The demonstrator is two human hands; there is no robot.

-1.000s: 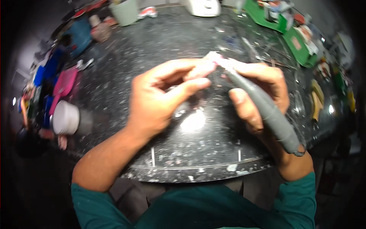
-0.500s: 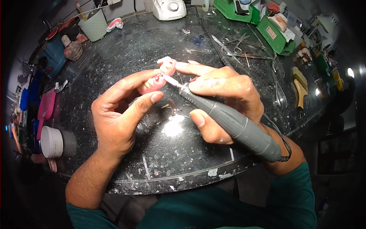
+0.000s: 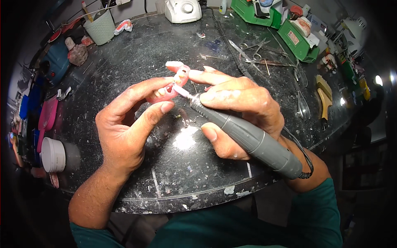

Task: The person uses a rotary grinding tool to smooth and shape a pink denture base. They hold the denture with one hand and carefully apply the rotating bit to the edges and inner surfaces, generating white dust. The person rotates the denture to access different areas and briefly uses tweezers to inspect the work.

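A pink partial denture (image 3: pixel 159 96) with a few pale teeth is pinched between the thumb and fingers of my left hand (image 3: pixel 128 113), above the middle of the bench. My right hand (image 3: pixel 244 103) grips a dark grey handpiece (image 3: pixel 248 138), its cable curling from the rear end by my wrist. The pale pinkish tip (image 3: pixel 182 91) of the handpiece meets the denture at its toothed edge; whether it touches is too fine to tell. My right fingertips reach the far end of the denture. Some of its underside is hidden by my left fingers.
A white control box (image 3: pixel 183 11) stands at the back. Green bins (image 3: pixel 297 40), scissors (image 3: pixel 257 51) and a brush (image 3: pixel 324 97) lie to the right. On the left are a woven basket (image 3: pixel 99 28), a pink dustpan-like piece (image 3: pixel 48 113) and a white tub (image 3: pixel 53 155).
The denture has turned slightly in my fingers, showing more of its far end. Both hands and the handpiece have shifted a little left within the view.
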